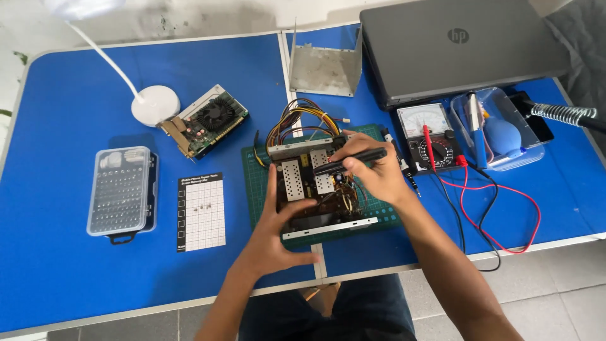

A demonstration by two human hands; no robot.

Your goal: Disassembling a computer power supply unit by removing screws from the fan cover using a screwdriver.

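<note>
An opened power supply board point(315, 183) with heat sinks and a bundle of coloured wires lies on a green cutting mat point(257, 189) in the middle of the blue table. My left hand point(274, 237) braces the board's near left side, fingers spread along its edge. My right hand point(372, 173) holds a black pen-shaped screwdriver point(350, 161) almost level, its tip pointing left over the board's centre.
An analog multimeter point(429, 136) with red and black leads sits right of the mat. A closed grey laptop point(457, 44), a metal cover point(325, 66), a clear tool tray point(499, 129), a graphics card point(208, 120), a white lamp base point(155, 105), a screw mat point(201, 211) and a bit case point(121, 191) surround it.
</note>
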